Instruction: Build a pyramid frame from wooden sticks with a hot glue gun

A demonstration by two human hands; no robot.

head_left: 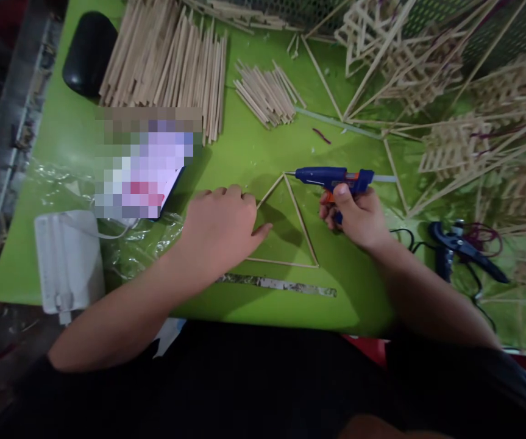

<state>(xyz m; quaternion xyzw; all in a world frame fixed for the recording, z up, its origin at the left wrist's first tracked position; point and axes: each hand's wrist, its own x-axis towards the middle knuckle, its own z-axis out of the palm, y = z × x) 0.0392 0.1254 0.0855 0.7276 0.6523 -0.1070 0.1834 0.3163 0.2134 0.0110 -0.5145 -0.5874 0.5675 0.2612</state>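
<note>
A triangle of thin wooden sticks [302, 222] lies flat on the green tabletop. My left hand [221, 225] is over its left corner, fingers curled down and thumb to the right; the fingertips and that corner are hidden beneath it. In my right hand [358, 216] is a blue hot glue gun [322, 177], fingers wrapped round its handle by the orange trigger. Its metal nozzle points left and meets the triangle's top corner or hovers just over it. A pale glue stick [385, 178] protrudes from the gun's back. Below the triangle lies a worn flat strip [276, 284].
Long wooden sticks [166, 67] and a shorter bundle [269, 91] lie at the back. Stick frames [454, 140] crowd the right, near dark pliers-like cutters [468, 250] and a cord. A phone [171, 177], white power bank [68, 259] and black case [89, 53] are left.
</note>
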